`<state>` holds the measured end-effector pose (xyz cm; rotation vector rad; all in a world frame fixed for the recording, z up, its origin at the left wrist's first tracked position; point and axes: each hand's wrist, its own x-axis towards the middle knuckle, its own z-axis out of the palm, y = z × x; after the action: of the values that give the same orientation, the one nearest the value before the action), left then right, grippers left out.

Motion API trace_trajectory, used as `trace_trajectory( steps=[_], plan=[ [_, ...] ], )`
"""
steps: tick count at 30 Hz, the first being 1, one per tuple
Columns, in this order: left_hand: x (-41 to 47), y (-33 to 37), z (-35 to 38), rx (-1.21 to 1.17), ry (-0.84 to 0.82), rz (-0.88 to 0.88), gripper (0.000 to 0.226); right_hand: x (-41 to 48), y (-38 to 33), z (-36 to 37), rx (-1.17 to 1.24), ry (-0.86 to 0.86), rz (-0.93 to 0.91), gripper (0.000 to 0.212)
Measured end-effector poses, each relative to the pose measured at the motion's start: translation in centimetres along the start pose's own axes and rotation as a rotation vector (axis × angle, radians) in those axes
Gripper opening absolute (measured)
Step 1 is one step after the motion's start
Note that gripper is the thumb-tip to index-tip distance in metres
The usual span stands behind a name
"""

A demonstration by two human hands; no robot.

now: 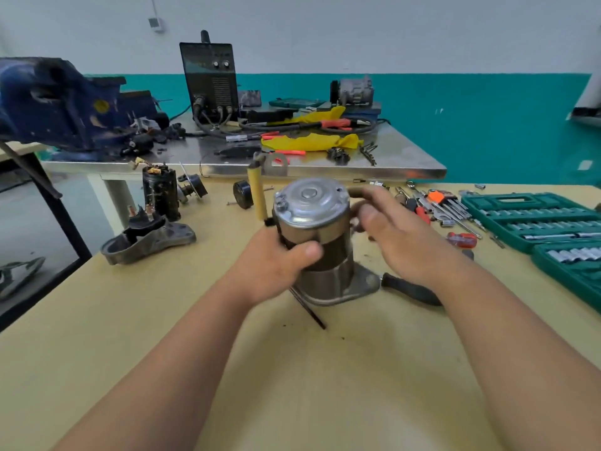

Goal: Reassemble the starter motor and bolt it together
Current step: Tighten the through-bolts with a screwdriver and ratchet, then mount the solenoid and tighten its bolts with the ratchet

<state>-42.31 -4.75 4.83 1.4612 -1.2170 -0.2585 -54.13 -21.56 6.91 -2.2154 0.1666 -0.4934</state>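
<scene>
My left hand (276, 268) is clamped round the starter motor (320, 229), which stands upright on the table (292, 369). Right hand (400, 236) is beside the end cap (310, 198), fingers loose and uncurled; can't tell if they touch it.

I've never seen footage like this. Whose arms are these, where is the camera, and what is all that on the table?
No machine here: a person wears a camera on the head, so you look down at their own arms. The left hand grips an upright silver cylindrical starter motor standing on the pale wooden table. The right hand is open beside the motor's cap, blurred. To the right lie green socket-set cases and loose screwdrivers; to the left, dark metal motor parts.
</scene>
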Motion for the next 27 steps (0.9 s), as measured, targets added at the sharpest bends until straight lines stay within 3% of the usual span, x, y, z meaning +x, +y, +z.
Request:
trace_trajectory(
  steps=[2, 4, 6, 8, 10, 12, 15, 19, 23, 27],
  plan=[
    [0.7, 0.2, -0.7, -0.041, -0.160, 0.017, 0.079, -0.5, -0.8, 1.1, -0.020, 0.054, -0.117, 0.041],
    [1.3, 0.4, -0.2, -0.044, -0.130, 0.014, 0.080, -1.0, -0.2, 2.2, 0.029, 0.125, -0.212, 0.031],
    [1.9, 0.3, 0.6, -0.058, 0.024, -0.010, 0.078, -1.1, 0.2, 2.2, 0.100, 0.111, -0.073, 0.029],
    [1.9, -0.2, 1.5, -0.080, 0.209, -0.064, 0.055, -0.7, 0.9, 1.9, 0.078, 0.072, -0.008, 0.017],
    [1.9, -0.6, 2.5, -0.112, 0.235, -0.127, 0.047, -0.5, 0.9, 1.6, -0.063, 0.085, -0.008, 0.033],
    [2.0, -0.8, 3.2, -0.125, 0.226, -0.143, 0.057, -0.5, 0.5, 0.9, -0.225, 0.115, -0.060, 0.043],
    [2.2, -0.9, 3.2, -0.181, 0.305, -0.102, 0.065, -0.1, 0.6, -0.9, -0.223, 0.057, -0.035, 0.033],
    [1.1, -1.4, 1.2, -0.247, 0.364, -0.060, 0.051, 3.8, 3.0, -1.9, -0.010, 0.348, 0.225, 0.037],
    [-0.1, -2.1, -1.8, -0.256, 0.388, -0.045, 0.056, 9.0, 5.5, 0.6, -0.234, 0.070, 0.554, 0.058],
    [-0.3, -2.2, -3.1, -0.332, 0.325, -0.060, 0.078, 13.9, 4.8, 4.4, -0.398, -0.072, 0.573, 0.078]
  ],
)
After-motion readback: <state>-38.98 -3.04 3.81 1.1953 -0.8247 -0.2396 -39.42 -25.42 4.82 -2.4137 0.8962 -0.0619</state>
